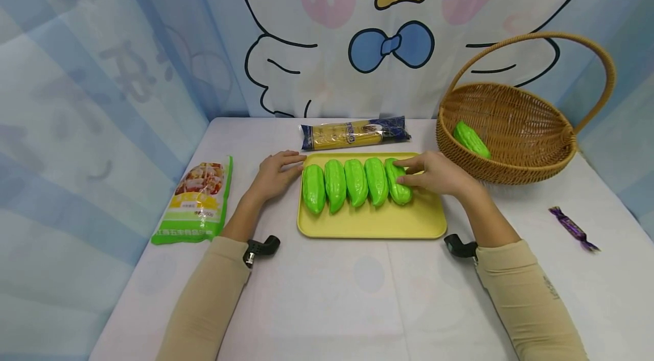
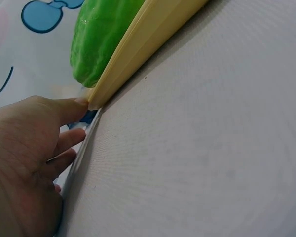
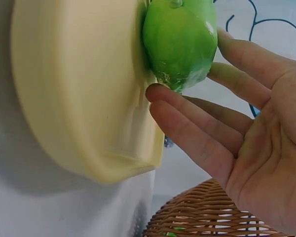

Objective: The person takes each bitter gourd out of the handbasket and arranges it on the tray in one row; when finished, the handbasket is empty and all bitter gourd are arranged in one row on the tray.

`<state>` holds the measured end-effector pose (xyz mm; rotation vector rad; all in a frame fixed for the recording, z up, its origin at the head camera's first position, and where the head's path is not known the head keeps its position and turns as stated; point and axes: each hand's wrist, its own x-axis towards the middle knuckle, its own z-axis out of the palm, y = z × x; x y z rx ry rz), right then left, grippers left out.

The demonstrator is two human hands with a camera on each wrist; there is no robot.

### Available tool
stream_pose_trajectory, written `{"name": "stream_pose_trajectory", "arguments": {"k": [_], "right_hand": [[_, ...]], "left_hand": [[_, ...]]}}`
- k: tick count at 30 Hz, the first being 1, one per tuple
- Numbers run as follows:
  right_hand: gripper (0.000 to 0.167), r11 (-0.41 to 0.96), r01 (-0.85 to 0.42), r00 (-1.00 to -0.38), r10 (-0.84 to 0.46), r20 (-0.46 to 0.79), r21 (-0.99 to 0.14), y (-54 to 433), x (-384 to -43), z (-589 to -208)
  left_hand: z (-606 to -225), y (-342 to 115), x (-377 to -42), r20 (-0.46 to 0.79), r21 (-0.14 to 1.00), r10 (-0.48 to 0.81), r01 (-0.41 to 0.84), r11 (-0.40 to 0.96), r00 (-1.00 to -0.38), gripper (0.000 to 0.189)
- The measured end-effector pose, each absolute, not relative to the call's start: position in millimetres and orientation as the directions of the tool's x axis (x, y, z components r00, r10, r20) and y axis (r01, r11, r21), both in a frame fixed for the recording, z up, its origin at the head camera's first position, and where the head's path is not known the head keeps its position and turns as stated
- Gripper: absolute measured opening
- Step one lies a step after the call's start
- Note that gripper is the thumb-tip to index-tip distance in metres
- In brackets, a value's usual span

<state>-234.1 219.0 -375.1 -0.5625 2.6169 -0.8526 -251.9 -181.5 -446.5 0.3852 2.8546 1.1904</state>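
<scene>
Several green bitter melons [image 1: 356, 182] lie side by side on a yellow tray [image 1: 368, 229]. Near the tray's far left corner is my left hand [image 1: 276, 177]; in the left wrist view one of its digits touches the tray edge [image 2: 138, 49], the others reaching out loosely. My right hand [image 1: 436, 172] is at the rightmost bitter melon [image 1: 397, 182], its fingertips touching or very close to it. In the right wrist view, the fingers [image 3: 197, 133] are mostly straight beside that bitter melon [image 3: 180, 42]; whether they bear on it is hard to tell.
A wicker basket [image 1: 511, 171] with a tall handle holds another bitter melon [image 1: 471, 139] at the right. Behind the tray lies a pasta packet [image 1: 356, 134]. A green food pouch [image 1: 196, 202] is at the left, a purple-wrapped candy bar [image 1: 573, 229] at the right.
</scene>
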Motion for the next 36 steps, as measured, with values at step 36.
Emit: {"name": "stream_pose_trajectory", "arguments": {"k": [36], "right_hand": [[0.046, 0.727, -0.355, -0.929, -0.204, 0.309, -0.588, 282.0, -234.0, -299.4]], "left_hand": [[-448.7, -182.9, -253.1, 0.068, 0.693, 0.236, 0.216, 0.687, -0.969, 0.039]]}}
